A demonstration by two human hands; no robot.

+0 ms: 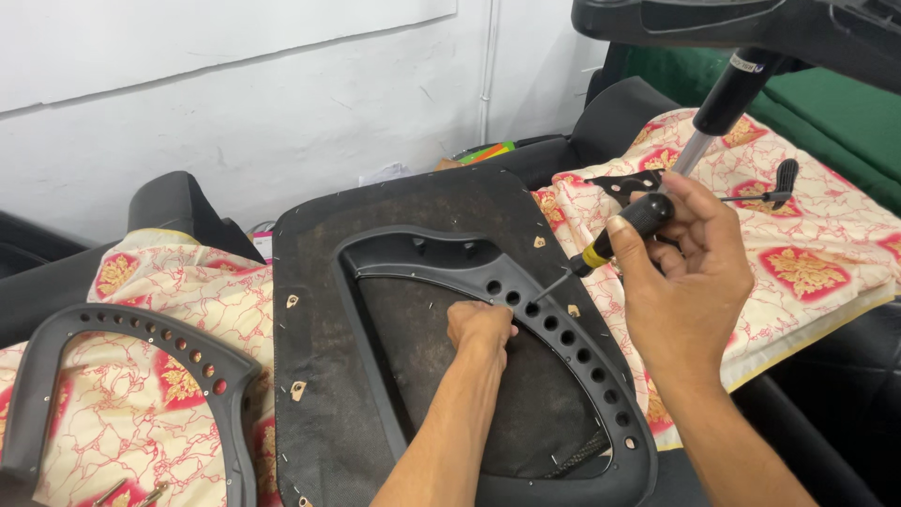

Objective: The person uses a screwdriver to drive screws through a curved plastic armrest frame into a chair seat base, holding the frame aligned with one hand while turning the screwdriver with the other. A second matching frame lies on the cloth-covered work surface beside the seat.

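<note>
Over the black plastic frame [563,329], right hand [680,282] clamped on screwdriver [615,239], left hand [481,329] curled shut on frame.

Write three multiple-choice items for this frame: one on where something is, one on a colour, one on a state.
1. Where does the screwdriver tip point?
A. At a hole in the black plastic frame on the seat base
B. At the spare frame at left
C. At the wall

2. What colour is the band on the screwdriver handle?
A. Red
B. Yellow
C. Blue

3. What is the left hand doing?
A. Hanging free
B. Holding a hammer
C. Pressing on the frame's inner edge

Answers: 1 A, the shaft meets the row of holes; 2 B, the band sits by the shaft; 3 C, the fingers are curled there while the right hand grips the handle.
</note>
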